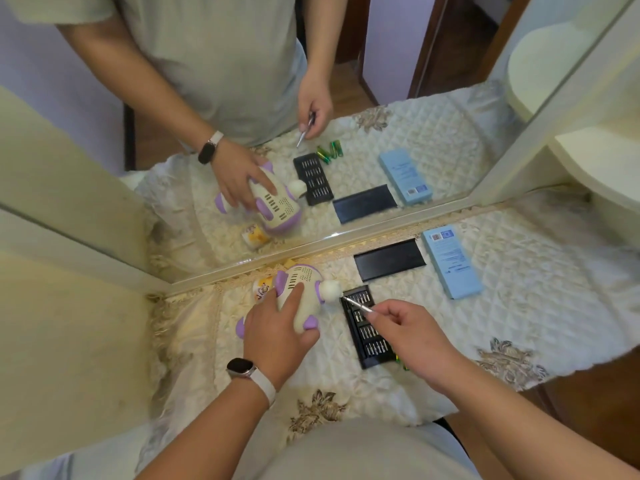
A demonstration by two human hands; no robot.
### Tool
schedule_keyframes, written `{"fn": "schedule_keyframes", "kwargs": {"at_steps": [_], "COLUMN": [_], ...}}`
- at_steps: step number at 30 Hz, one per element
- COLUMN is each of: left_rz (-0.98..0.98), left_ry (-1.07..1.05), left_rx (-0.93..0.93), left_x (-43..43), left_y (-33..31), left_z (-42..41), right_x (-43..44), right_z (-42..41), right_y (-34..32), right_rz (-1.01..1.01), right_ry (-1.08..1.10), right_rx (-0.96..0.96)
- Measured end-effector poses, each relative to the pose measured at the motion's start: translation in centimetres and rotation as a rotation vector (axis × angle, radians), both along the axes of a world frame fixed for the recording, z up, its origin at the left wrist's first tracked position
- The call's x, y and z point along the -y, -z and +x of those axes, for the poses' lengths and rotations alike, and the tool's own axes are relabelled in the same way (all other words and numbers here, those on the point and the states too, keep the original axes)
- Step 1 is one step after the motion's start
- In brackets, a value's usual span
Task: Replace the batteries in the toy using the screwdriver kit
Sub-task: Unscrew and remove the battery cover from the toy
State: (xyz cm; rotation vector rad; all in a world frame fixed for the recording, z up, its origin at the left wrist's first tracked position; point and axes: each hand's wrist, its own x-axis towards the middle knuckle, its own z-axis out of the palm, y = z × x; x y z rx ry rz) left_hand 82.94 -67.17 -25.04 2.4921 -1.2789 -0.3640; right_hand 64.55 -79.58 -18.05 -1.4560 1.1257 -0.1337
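Observation:
A cream and purple toy (301, 282) lies on the quilted table cover, close to the mirror. My left hand (277, 323) presses down on it, index finger stretched along its back. My right hand (412, 330) pinches a thin silver screwdriver (356, 304), its tip pointing left toward the toy's round white end (329, 291). Under that hand lies the black bit tray (363, 327) with rows of bits. The green batteries show in the mirror (329, 152); on the table only a green sliver (403, 363) peeks out beside my right wrist.
A black kit lid (389, 259) and a light blue box (450, 265) lie right of the toy near the mirror. A small yellow object (263, 289) sits left of the toy. The mirror's frame (346, 242) runs across the back. The table's front edge is near my body.

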Motion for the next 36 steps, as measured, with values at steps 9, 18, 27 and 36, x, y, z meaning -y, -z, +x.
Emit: {"fn": "schedule_keyframes", "kwargs": {"at_steps": [9,18,27,36], "left_rz": [-0.401,-0.782,-0.926,-0.949], "left_ry": [-0.304,-0.248,-0.147,-0.132], "left_rx": [-0.403,-0.260,-0.047,-0.070], "left_x": [-2.9,-5.9,-6.8,-7.0], "left_y": [-7.8,-17.3,-21.2,-21.1], "left_z": [1.2,4.1,4.1,3.6], "right_x": [-1.4,-4.8,-6.8,-6.9], "right_z": [3.8,6.8,7.5,7.5], "right_y": [-7.5,-17.3,-21.2,-21.6], "right_rz": [-0.330,-0.713,-0.991,-1.031], "right_ry": [-0.237,-0.333,-0.340,-0.365], "right_rx": [0.070,0.306,0.321,0.304]}}
